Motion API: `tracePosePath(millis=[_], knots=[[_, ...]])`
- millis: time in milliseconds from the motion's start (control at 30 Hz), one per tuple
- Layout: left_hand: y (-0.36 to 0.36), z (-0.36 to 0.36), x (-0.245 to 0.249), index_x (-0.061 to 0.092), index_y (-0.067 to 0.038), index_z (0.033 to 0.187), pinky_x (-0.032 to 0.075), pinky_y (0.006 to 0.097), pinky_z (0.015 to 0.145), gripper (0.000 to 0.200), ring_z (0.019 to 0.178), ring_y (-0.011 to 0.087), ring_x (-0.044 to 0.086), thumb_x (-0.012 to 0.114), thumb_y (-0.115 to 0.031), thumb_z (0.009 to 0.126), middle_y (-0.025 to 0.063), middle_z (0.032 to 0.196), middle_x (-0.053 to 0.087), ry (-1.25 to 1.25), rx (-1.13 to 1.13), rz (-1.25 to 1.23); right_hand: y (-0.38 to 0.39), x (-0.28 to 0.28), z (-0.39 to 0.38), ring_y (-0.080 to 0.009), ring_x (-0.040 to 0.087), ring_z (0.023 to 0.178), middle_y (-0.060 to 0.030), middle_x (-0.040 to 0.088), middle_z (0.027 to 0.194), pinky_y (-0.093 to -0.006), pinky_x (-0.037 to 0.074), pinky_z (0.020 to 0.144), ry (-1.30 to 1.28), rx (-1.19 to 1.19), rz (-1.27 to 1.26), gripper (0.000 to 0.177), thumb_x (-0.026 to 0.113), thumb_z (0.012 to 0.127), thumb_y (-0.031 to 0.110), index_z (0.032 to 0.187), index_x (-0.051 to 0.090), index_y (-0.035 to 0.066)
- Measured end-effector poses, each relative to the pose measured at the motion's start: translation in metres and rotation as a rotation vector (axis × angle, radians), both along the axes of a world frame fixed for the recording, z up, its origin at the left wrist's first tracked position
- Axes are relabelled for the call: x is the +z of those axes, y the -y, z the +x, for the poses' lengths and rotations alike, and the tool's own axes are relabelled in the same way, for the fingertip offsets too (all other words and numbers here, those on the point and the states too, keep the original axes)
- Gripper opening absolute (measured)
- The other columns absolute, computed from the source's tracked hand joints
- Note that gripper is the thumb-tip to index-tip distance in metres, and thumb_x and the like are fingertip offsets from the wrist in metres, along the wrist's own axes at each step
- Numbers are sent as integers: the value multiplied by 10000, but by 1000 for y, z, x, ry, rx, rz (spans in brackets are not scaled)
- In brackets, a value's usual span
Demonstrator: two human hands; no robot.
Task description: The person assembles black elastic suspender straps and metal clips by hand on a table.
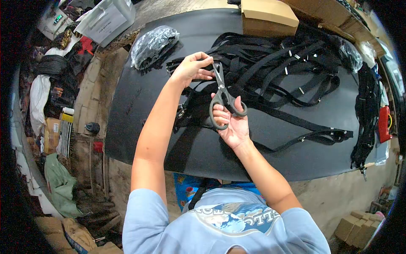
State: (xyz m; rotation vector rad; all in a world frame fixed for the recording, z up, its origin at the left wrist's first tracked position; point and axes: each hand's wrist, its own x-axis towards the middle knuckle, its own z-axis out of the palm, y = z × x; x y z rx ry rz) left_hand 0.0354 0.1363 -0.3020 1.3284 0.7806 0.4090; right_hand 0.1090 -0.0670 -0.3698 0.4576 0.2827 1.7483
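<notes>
The scissors [221, 87] have grey handles, and my right hand [235, 130] is closed on them with fingers through the loops. Their blades point away from me, slightly parted. Beside the blade tips, my left hand [191, 71] has its thumb and index finger pinched together; what lies between them is too small to make out. Beneath and beyond both hands, a tangle of black straps [270, 80] with small white tags and metal pieces spreads over the black table [139, 101].
A clear plastic bag [154, 46] lies at the table's back left. At the back stands an open cardboard box [269, 19]. More black straps [366, 114] hang over the right edge. A grey bin [108, 21] stands beyond the left corner.
</notes>
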Motion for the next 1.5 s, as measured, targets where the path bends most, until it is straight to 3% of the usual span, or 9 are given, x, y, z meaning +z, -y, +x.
tracePosePath(millis=[200,600,967,1100,1167,1233,1300,1333,1500], knots=[[3,0,0,551,-90,964,577,304,669,150,729,187,682,602,-229,939,34,901,639,-8,14,-16,1,-4,-10,-123,440,743,-63,456,904,-222,414,610,-11,-29,-2,681,592,911,430,1355,381,-41],[-4,1,-7,525,-71,925,580,291,629,124,821,251,705,570,-182,956,86,913,653,48,0,-83,0,-8,-9,-100,444,678,-49,466,866,-203,403,552,47,-49,-7,649,598,902,404,1336,391,-33],[-5,-6,-2,525,-104,948,576,293,617,143,871,297,704,571,-239,955,12,933,602,4,-12,-88,16,24,30,-91,443,667,-48,461,879,-196,392,542,192,-260,44,678,646,878,391,1352,364,-3],[0,-5,0,548,-71,1056,538,271,583,224,800,258,715,574,-267,953,57,963,624,-122,2,76,60,46,96,-104,499,693,-54,538,892,-223,424,564,589,-509,-57,657,617,902,391,1371,363,6],[6,-11,5,575,-50,1051,509,253,543,257,725,215,711,585,-283,943,63,866,645,-184,-6,194,92,53,129,-127,556,715,-68,600,894,-236,445,582,932,-684,-160,624,607,911,381,1358,390,3],[4,-14,8,597,-44,1023,494,248,521,303,672,204,699,619,-326,915,54,819,632,-272,41,321,128,69,155,-138,591,693,-79,631,883,-251,481,591,1338,-897,-355,522,637,910,272,1301,459,-25],[5,-16,7,626,-8,954,441,211,450,210,580,157,667,677,-194,871,55,737,636,-254,128,396,163,80,178,-127,602,673,-77,630,873,-234,496,601,1751,-984,-700,478,664,891,152,1285,470,-36],[-14,-25,-8,617,-11,974,428,203,452,221,548,131,639,705,-168,847,33,713,607,-210,61,357,183,80,192,-123,637,714,-90,640,914,-220,508,627,1844,-1045,-781,460,669,859,36,1272,482,-42],[7,-10,5,624,26,1048,422,198,448,386,510,89,604,723,-281,837,15,737,596,-331,93,302,273,65,251,-113,669,779,-61,680,829,-232,508,664,2324,-1267,-1289,392,643,826,-25,1209,568,18]])
